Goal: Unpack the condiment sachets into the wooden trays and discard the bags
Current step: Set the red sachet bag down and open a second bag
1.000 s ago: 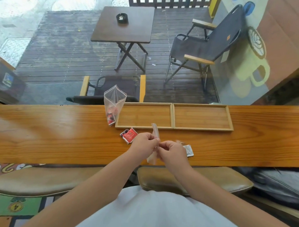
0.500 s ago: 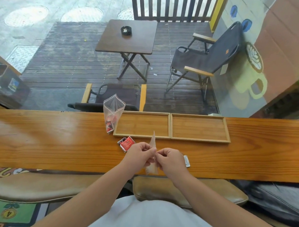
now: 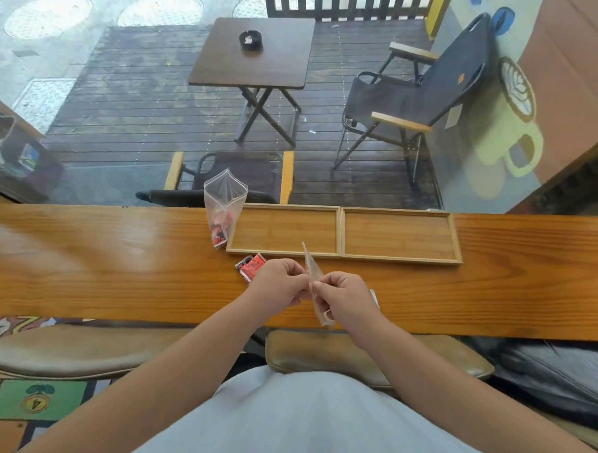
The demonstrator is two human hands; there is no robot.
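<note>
Two shallow wooden trays sit side by side on the counter, the left tray (image 3: 283, 251) and the right tray (image 3: 400, 258), both with nothing in them. My left hand (image 3: 281, 285) and my right hand (image 3: 344, 298) pinch a thin clear plastic bag (image 3: 311, 268) between them, in front of the trays. A second clear bag (image 3: 223, 206) stands open left of the trays with red sachets at its bottom. Loose red sachets (image 3: 251, 266) lie by my left hand. A white sachet (image 3: 374, 295) peeks out behind my right hand.
The long wooden counter (image 3: 118, 263) runs across the view against a window. Brown padded stools (image 3: 353, 355) stand below its near edge. Outside are a folding table (image 3: 257, 50) and chairs (image 3: 416, 98).
The camera view shifted a little, so the counter sits lower in frame. My hands have stayed together on the clear bag, which now stands slightly more upright between them.
</note>
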